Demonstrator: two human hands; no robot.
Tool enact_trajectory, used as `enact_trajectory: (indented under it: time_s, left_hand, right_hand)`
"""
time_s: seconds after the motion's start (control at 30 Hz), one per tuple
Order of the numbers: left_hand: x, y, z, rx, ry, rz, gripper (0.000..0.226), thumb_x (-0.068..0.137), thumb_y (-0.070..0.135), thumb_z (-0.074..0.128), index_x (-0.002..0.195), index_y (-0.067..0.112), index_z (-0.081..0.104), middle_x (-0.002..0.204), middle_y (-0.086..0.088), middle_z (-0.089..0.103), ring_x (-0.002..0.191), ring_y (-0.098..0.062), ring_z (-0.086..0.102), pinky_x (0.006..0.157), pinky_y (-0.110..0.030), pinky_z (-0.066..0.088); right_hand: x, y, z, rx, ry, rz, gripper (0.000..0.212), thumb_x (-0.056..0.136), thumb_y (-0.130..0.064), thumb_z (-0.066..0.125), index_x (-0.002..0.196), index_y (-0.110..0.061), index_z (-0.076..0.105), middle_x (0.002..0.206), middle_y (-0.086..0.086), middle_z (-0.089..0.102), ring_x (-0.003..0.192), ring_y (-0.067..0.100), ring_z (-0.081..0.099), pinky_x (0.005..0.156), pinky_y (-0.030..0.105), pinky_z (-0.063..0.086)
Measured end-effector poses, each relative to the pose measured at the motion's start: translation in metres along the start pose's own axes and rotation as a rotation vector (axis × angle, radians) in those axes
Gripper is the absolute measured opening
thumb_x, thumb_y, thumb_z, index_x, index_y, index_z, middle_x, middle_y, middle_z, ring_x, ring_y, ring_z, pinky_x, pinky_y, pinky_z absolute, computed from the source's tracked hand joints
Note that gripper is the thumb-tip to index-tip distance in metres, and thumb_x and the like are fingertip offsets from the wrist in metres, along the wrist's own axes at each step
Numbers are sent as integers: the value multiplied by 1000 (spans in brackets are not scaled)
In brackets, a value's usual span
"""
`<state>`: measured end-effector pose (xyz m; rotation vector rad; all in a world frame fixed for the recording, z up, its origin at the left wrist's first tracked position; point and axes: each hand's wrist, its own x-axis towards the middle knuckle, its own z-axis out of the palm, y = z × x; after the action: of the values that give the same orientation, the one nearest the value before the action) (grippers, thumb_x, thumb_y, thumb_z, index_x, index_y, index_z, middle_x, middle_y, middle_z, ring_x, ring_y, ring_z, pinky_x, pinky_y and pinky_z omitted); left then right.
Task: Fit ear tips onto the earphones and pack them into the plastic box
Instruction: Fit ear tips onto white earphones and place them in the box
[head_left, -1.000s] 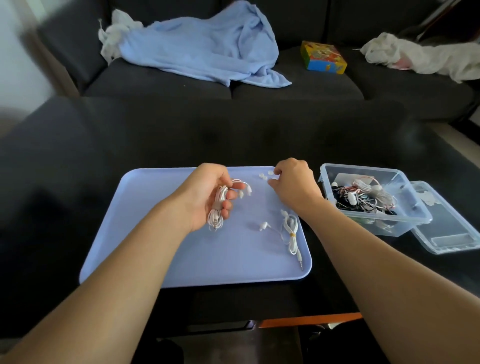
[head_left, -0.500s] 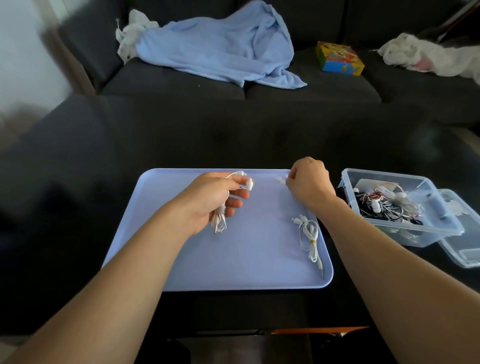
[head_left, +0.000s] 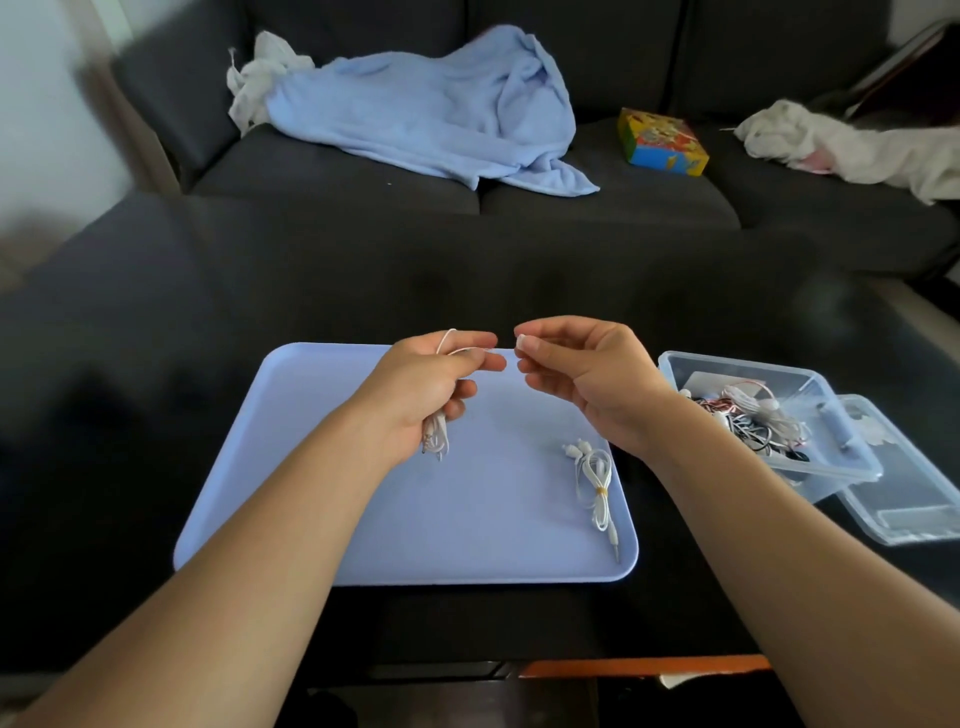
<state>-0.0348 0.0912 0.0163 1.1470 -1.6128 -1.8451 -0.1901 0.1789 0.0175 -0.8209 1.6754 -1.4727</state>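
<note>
Centrally in the frame, both hands are raised above the far edge of the blue tray (head_left: 322, 509), which lies on the dark bench (head_left: 156, 322). The left hand (head_left: 431, 384) grips a bundled white earphone set (head_left: 436, 439): its fingers are curled around the coiled cable, whose loops hang below the palm, while thumb and forefinger pinch one lead near the top. The right hand (head_left: 582, 374) pinches a small white ear tip (head_left: 521, 341) between thumb and forefinger, just beside the left fingertips; whether the two parts touch cannot be told. A second bundled earphone set (head_left: 595, 478) lies on the tray toward its lower right corner, its plug pointing at the near edge. At the right of the frame, the clear plastic box (head_left: 810, 467) stands open on the bench beside the tray and holds a tangle of earphones (head_left: 748, 421). Its lid (head_left: 914, 499) lies just right of it.
</note>
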Motion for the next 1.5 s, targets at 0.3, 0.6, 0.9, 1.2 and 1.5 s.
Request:
enact_trajectory:
  time_s: [0.3, 0.6, 0.9, 1.2, 1.5]
  left_hand:
    - [0, 3, 7, 2, -39, -25, 22, 105, 24, 49, 109, 16, 69, 90, 1, 76, 49, -7, 38, 42, -17, 31]
    - [-2, 5, 4, -134, -95, 16, 30, 107, 26, 43, 99, 11, 67, 73, -1, 66, 48, -6, 35, 39, -17, 27]
    - [-1, 1, 8, 7, -6, -1, 22, 104, 24, 49, 108, 18, 69, 84, -5, 73, 52, -9, 40, 41, -19, 31]
    - [0, -3, 5, 80, 50, 16, 21, 101, 30, 56, 99, 24, 77, 95, 3, 76, 74, -11, 50, 51, -19, 40]
    - [2, 5, 0, -269, 54, -136, 14, 98, 19, 62, 102, 14, 74, 94, -3, 78, 53, -5, 45, 39, -14, 34]
  right_hand:
    - [0, 10, -10, 147, -12, 147, 15, 93, -6, 66, 105, -5, 74, 100, 13, 76, 88, 20, 75, 79, 28, 61]
    - [-1, 4, 4, 282, -138, 151, 20, 95, -2, 62, 113, 4, 68, 101, 16, 74, 91, 22, 74, 82, 29, 61]
    - [-6, -2, 17, 129, 7, -8, 12, 90, -3, 69, 101, -4, 73, 94, 12, 77, 87, 22, 76, 78, 26, 60]
    - [-7, 2, 19, 32, 66, -53, 15, 83, -3, 77, 95, -10, 75, 88, 6, 78, 83, 19, 76, 78, 27, 62]
    - [-6, -5, 9, 163, -51, 12, 16, 87, 2, 68, 96, -8, 77, 93, 8, 78, 89, 21, 76, 77, 24, 60]
